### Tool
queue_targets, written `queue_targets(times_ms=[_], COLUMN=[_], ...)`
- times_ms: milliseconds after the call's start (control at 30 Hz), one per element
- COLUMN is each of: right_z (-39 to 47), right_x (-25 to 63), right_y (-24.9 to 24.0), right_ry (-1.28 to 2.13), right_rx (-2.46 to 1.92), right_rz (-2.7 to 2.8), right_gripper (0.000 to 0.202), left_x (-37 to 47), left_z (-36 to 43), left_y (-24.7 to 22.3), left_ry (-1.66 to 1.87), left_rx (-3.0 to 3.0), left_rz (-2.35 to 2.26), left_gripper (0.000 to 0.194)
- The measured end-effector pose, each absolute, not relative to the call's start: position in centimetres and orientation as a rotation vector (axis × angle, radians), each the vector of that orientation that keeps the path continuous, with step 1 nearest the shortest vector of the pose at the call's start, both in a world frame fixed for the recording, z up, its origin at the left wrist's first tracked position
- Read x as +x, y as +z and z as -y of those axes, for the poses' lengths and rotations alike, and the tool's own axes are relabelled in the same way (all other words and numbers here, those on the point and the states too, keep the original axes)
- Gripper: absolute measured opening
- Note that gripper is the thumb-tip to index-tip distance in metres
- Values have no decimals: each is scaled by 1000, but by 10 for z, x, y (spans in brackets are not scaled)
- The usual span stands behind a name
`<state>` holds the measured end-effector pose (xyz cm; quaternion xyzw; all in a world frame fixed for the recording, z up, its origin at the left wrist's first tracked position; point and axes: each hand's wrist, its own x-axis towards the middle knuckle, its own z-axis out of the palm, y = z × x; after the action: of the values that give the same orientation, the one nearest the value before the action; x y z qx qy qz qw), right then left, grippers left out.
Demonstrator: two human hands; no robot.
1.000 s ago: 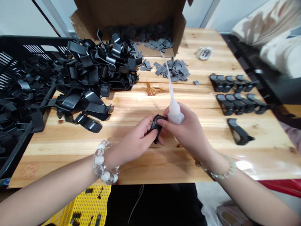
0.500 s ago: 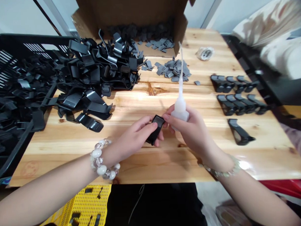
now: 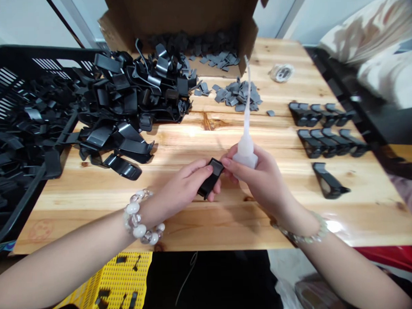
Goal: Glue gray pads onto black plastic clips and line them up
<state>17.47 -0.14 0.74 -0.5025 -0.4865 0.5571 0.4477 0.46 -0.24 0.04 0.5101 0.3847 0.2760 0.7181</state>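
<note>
Thumb on top, my left hand (image 3: 184, 184) grips a black plastic clip-like part (image 3: 211, 177) just above the wooden table (image 3: 178, 142). My right hand (image 3: 261, 175) is closed around a white squeeze bottle (image 3: 245, 154) whose long thin nozzle points up and away from me. The right thumb and fingertip meet at the far right corner of the black part; whether something small is pinched there I cannot make out. Small grey pads (image 3: 238, 95) lie in a loose pile beyond the bottle.
Black parts are heaped (image 3: 123, 96) at the left beside a black crate (image 3: 12, 224). A cardboard box (image 3: 194, 10) with grey pads stands behind. At right are rows of black parts (image 3: 330, 141), a single one (image 3: 329, 181) and a tape roll (image 3: 282, 73). A yellow basket (image 3: 122, 283) sits below.
My left hand and the black part have shifted very slightly to the left, and the part is turned a little. The bottle in my right hand has tipped slightly left.
</note>
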Motion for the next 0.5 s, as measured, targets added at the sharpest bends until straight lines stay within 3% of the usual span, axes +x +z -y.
queue_targets(times_ms=[500], right_z=[5], right_x=[172], right_y=[6], right_ry=[1471], right_rx=[-1154], right_rz=[1269], right_gripper=[17], left_x=[6], left_z=[2], left_y=[4], left_ry=[558], left_rx=[1098], left_rz=[-877], left_gripper=[20])
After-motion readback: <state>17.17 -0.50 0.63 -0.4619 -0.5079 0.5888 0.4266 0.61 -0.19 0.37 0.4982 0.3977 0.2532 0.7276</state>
